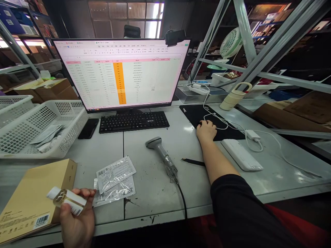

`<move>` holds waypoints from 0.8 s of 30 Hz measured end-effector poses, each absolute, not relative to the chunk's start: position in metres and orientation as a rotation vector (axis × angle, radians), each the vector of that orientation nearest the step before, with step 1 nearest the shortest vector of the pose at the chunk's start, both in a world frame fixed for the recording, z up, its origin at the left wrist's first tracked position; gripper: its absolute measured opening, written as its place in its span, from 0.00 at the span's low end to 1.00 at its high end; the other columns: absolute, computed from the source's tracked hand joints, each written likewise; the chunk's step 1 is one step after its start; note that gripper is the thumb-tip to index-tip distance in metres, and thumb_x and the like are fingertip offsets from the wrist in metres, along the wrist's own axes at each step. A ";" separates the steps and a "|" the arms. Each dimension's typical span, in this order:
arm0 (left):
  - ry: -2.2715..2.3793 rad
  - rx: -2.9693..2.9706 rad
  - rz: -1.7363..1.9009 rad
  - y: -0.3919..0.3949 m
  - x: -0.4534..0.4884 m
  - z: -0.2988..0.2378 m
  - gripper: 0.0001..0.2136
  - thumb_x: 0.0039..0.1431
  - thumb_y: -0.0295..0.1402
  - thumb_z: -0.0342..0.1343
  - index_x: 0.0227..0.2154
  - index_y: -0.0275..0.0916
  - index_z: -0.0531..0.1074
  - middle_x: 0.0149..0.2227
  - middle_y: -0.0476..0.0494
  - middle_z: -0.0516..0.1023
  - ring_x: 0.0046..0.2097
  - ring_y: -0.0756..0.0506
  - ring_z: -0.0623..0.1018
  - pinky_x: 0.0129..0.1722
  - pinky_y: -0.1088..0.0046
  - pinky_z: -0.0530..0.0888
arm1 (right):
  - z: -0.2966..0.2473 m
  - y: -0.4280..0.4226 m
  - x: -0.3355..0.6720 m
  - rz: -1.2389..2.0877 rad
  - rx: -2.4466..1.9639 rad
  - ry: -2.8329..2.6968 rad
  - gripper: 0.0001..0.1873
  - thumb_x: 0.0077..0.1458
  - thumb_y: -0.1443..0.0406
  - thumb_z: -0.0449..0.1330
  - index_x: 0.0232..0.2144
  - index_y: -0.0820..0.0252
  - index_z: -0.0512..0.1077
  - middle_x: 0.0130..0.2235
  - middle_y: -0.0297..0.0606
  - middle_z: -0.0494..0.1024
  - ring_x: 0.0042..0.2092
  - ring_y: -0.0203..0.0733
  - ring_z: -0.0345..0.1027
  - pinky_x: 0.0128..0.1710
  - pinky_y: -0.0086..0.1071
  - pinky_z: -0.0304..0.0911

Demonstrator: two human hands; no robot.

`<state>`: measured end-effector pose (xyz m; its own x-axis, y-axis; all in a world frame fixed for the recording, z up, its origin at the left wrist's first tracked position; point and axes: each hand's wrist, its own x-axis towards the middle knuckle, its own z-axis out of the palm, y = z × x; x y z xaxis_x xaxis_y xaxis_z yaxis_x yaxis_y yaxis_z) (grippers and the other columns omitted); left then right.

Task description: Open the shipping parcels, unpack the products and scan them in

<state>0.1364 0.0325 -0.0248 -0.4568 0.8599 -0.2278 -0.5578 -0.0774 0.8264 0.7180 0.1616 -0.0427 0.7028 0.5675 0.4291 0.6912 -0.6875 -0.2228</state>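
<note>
My left hand (79,220) holds a small clear bottle (69,200) with a white cap, a white label and pale yellow liquid, tilted in the fingers. Behind it lies a tan cardboard box (31,193) with a barcode. Two silver printed sachets (116,175) overlap just right of that hand. My right hand (206,131) is curled over a dark computer mouse, mostly hidden beneath it, on the black mouse pad (191,113). Between the hands rests a grey barcode scanner (161,153) with its cable running off the front edge. A black pen (192,161) lies near my right forearm.
A monitor (144,82) showing a spreadsheet stands behind a black keyboard (133,121). At left are a phone (88,128) and a white basket (69,120) containing packets. A white power strip (241,155), loose cables, a cream cup (232,100) and metal framing occupy the right.
</note>
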 end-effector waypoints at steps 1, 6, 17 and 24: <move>1.128 0.393 1.733 0.032 0.136 -0.025 0.25 0.35 0.54 0.69 0.30 0.42 0.71 0.26 0.53 0.72 0.33 0.48 0.72 0.40 0.71 0.79 | -0.043 0.161 0.718 -0.464 -2.545 -0.980 0.22 0.67 0.62 0.51 0.57 0.61 0.75 0.62 0.55 0.69 0.56 0.57 0.62 0.51 0.47 0.62; 1.131 0.386 1.734 0.032 0.135 -0.024 0.24 0.36 0.54 0.68 0.30 0.42 0.71 0.27 0.53 0.72 0.33 0.48 0.73 0.41 0.71 0.79 | -0.041 0.161 0.717 -0.446 -2.548 -0.984 0.22 0.68 0.62 0.50 0.58 0.61 0.74 0.63 0.53 0.68 0.57 0.58 0.62 0.52 0.47 0.61; 1.114 0.391 1.746 0.032 0.136 -0.026 0.25 0.37 0.55 0.69 0.30 0.42 0.71 0.27 0.53 0.72 0.33 0.48 0.73 0.40 0.70 0.80 | -0.039 0.158 0.712 -0.457 -2.549 -0.996 0.24 0.66 0.61 0.50 0.61 0.59 0.71 0.62 0.54 0.68 0.56 0.58 0.62 0.50 0.47 0.61; 1.060 0.434 1.770 0.031 0.136 -0.031 0.27 0.39 0.57 0.71 0.33 0.41 0.72 0.28 0.52 0.73 0.33 0.47 0.74 0.40 0.69 0.79 | -0.035 0.157 0.710 -0.432 -2.554 -1.014 0.29 0.67 0.60 0.50 0.66 0.66 0.66 0.63 0.59 0.68 0.56 0.60 0.64 0.48 0.45 0.58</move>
